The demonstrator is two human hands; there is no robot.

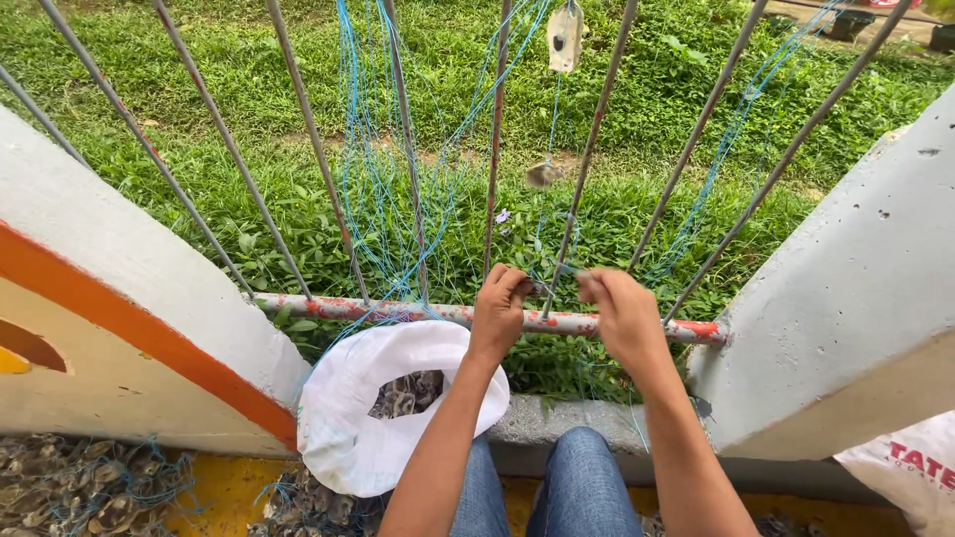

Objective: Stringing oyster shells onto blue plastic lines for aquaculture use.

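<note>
Railing bars (pixel 587 149) stand btwn us & the grass (pixel 249 149); white sack (pixel 348 418) sits below. Our left hand (pixel 497 308) & right hand (pixel 622 313) both pinch blue net (pixel 383 179) twine at the bottom rail.

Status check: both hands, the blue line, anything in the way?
Left hand and right hand pinching blue line at railing bars. White sack below left. Nothing blocking.
</note>
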